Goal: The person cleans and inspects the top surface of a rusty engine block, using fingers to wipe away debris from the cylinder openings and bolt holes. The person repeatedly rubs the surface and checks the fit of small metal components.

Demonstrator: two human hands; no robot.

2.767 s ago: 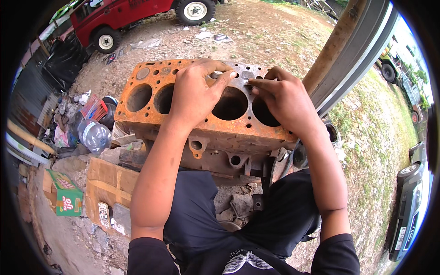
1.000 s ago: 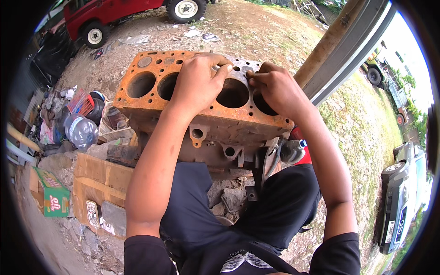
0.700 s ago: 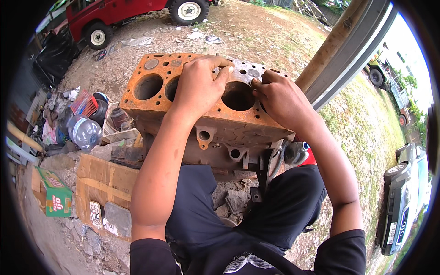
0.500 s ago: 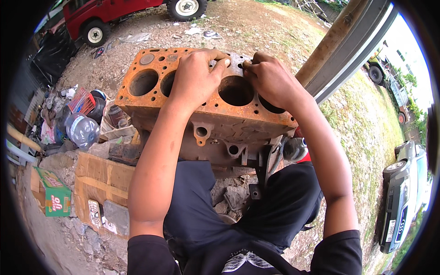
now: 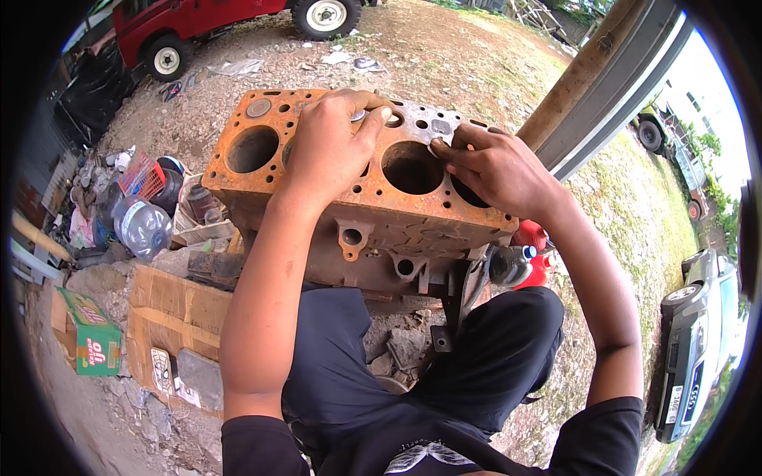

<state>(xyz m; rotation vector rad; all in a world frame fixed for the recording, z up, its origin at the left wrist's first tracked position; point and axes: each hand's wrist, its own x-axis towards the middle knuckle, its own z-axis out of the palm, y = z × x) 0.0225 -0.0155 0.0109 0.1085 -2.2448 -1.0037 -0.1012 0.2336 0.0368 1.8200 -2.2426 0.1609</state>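
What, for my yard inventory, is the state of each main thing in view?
Engine block: top mostly rusty orange, greyer toward the far right; large bores uncovered.
Left hand: fingers bent over the block's top; grip unclear.
Right hand: fingers curled over the block's top; grip unclear.
Big clear bottle: tipped over.
Blue-capped bottle: capped.
Brown cardboard: taped.
Red car: standing outside, partly out of view.

A red car (image 5: 206,28) is standing on the dirt (image 5: 436,44). A clear bottle (image 5: 143,230) is lying near a red basket (image 5: 144,179). A green box (image 5: 97,349) is sitting beside brown cardboard (image 5: 178,297). On the right, a grey car (image 5: 694,341) is standing.
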